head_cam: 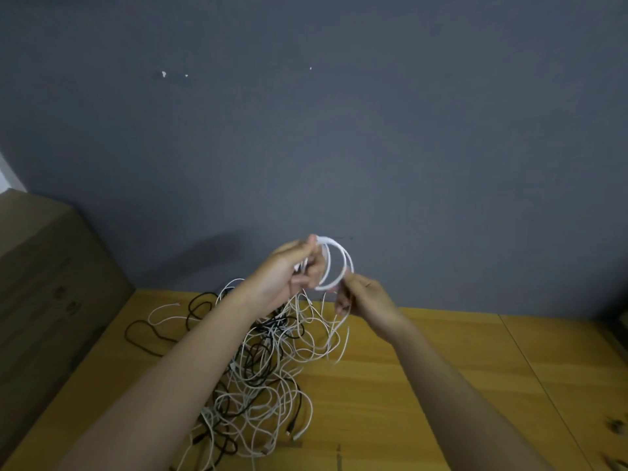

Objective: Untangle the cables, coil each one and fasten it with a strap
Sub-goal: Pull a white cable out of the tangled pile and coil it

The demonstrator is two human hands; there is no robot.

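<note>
Coiling underway: my left hand [299,266] grips the white cable coil [334,263]; my right hand [360,300], at 4 o'clock, pinches its tail to feed slack.

A yellow wooden table [441,385] is set against a grey-blue wall [339,130] flecked with small white chips, and a brown cardboard box [44,283] is placed at its left edge.

1. Two forearms reach in from the lower edge, both bare from elbow to wrist, with no sleeve showing.
2. The left hand [289,270] wears no glove, ring or wristband that I can make out.
3. The right hand [365,300] is likewise ungloved, its wrist plain.
4. Fingernails look short; finer detail is blurred.
</note>
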